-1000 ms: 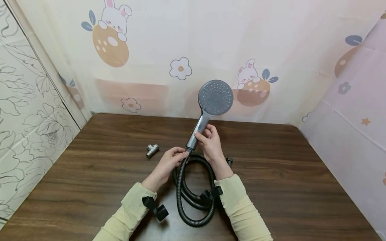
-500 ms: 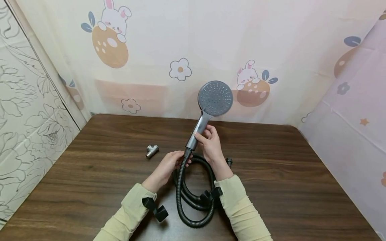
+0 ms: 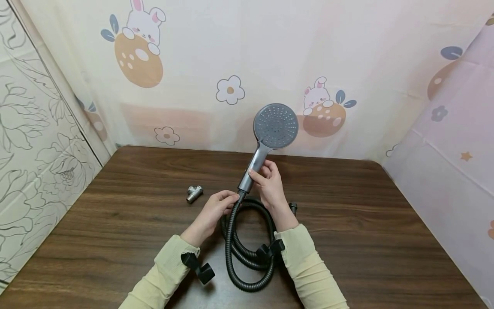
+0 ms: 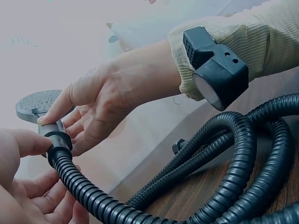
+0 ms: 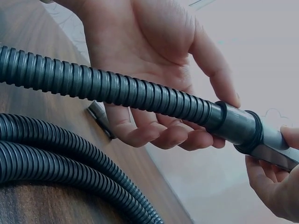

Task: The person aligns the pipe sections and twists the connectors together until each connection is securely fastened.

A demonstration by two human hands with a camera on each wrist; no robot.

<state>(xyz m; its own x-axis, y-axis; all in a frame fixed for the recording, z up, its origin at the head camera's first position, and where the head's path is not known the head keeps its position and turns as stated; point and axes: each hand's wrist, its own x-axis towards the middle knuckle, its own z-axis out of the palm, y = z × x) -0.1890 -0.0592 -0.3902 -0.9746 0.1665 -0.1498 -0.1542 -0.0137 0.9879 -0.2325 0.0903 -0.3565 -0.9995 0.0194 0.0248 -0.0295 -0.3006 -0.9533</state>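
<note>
Noting blk ribbed hose [image 3: 251, 288] looped on wood tbl [image 3: 115, 240], nearest me. My L hand [image 3: 211, 212] pinches conn. nut [image 5: 237, 123] at hose end, thumb on it, fingers curled under. My R hand [image 3: 275, 193] grasps handle of gry shower head [image 3: 275, 125], raised abv tbl, nozzles twd me. Metal tee ftg [image 3: 195, 193] lies apart, left of hands. Patterned curtain [image 3: 270, 51] behind tbl.

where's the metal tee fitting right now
In the head view, the metal tee fitting lies on the table, left of the left hand and not touching it.
</note>
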